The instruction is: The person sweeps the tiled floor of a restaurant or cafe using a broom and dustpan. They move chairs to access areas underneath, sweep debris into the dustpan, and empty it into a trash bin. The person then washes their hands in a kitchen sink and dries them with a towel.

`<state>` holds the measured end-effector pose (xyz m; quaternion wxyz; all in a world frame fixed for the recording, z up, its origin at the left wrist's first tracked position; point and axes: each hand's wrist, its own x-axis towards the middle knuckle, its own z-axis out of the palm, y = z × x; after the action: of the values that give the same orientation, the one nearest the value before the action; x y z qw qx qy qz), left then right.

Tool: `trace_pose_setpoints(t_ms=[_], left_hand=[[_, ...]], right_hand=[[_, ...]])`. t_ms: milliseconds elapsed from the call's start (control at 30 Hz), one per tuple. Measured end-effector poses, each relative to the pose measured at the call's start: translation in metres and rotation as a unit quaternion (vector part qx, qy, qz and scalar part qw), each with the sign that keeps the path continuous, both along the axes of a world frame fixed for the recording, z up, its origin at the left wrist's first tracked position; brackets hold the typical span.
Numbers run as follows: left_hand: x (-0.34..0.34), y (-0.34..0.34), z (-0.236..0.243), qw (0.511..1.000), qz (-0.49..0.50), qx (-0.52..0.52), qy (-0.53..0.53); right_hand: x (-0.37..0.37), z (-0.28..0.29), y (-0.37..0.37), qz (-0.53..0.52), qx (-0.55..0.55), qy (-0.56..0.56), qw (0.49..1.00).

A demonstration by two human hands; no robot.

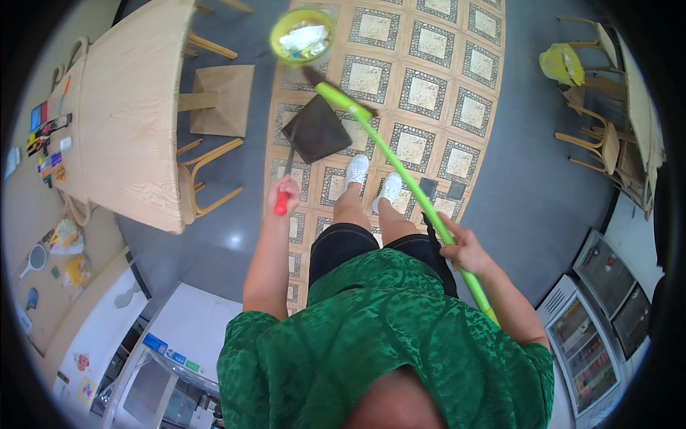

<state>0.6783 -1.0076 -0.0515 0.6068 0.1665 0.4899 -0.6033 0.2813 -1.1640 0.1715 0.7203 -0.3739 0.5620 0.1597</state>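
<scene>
My left hand (284,193) is closed on the red handle of a dark square dustpan (318,129), whose pan lies over the tiled floor ahead of my feet. My right hand (461,247) grips a long light-green broom (389,157) around its handle. The broom's head, with dark bristles, is just past the dustpan, beside a yellow-green bin (301,36) holding white and mixed rubbish.
Left stand a wooden table (132,114) and chairs (207,171); right, stacked-looking chairs (600,143) and another yellow-green bin (561,64). White appliances (186,322) are at lower left, glass-fronted coolers (582,343) at lower right. A patterned tile strip (439,36) crosses grey flooring.
</scene>
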Motion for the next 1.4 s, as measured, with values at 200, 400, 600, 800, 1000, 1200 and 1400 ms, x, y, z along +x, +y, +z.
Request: trace_pose_setpoints(t_ms=[200, 400, 600, 800, 1000, 1200, 1400], left_hand=[[-0.014, 0.028, 0.098, 0.995, 0.040, -0.078, 0.047], [-0.024, 0.011, 0.216, 0.993, 0.034, -0.110, -0.024], [-0.017, -0.031, 0.259, 0.978, -0.032, -0.169, -0.115], [-0.034, -0.078, 0.187, 0.868, -0.246, -0.049, -0.428], [-0.058, -0.082, 0.072, 0.723, -0.372, 0.052, -0.580], [-0.074, -0.080, 0.032, 0.649, -0.421, 0.088, -0.627], [-0.079, -0.080, 0.041, 0.636, -0.403, 0.079, -0.653]], right_hand=[[-0.059, -0.004, 0.005, -0.074, -0.067, 0.005, 0.995], [-0.099, -0.019, 0.024, -0.131, -0.090, 0.036, 0.987], [-0.131, -0.038, 0.049, -0.212, -0.091, 0.040, 0.972], [-0.131, -0.033, 0.060, -0.207, -0.067, 0.056, 0.974], [-0.142, -0.054, 0.082, -0.175, -0.117, 0.043, 0.977], [-0.127, -0.035, 0.072, -0.143, -0.075, 0.053, 0.985], [-0.112, -0.033, 0.068, -0.124, -0.048, 0.056, 0.989]])
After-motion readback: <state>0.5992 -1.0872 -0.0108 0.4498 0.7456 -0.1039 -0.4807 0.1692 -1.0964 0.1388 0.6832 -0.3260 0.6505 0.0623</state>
